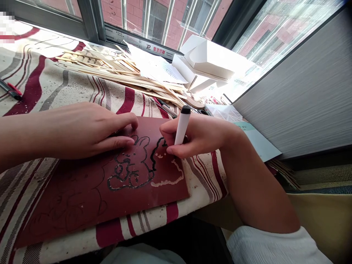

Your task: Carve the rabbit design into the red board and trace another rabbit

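Observation:
A dark red board (90, 205) lies on the striped cloth. On it are a rabbit drawing in black outline (128, 165), fainter dark lines at the left, and a pale carved cloud-like outline (168, 182), partly black along its left side. My right hand (200, 135) is closed around a white marker (182, 126) with a black end pointing up. Its tip is hidden by my fingers, near the upper part of the cloud-like outline. My left hand (107, 128) rests on the board above the rabbit, thumb and index finger apart, the other fingers hidden beneath.
Behind the board lie a heap of thin wooden strips (110, 69), a white paper (156, 64) and a white box (209, 58) by the window. Pens (11, 90) lie at far left, others (166, 108) just behind the board. A grey panel (302, 91) stands at right.

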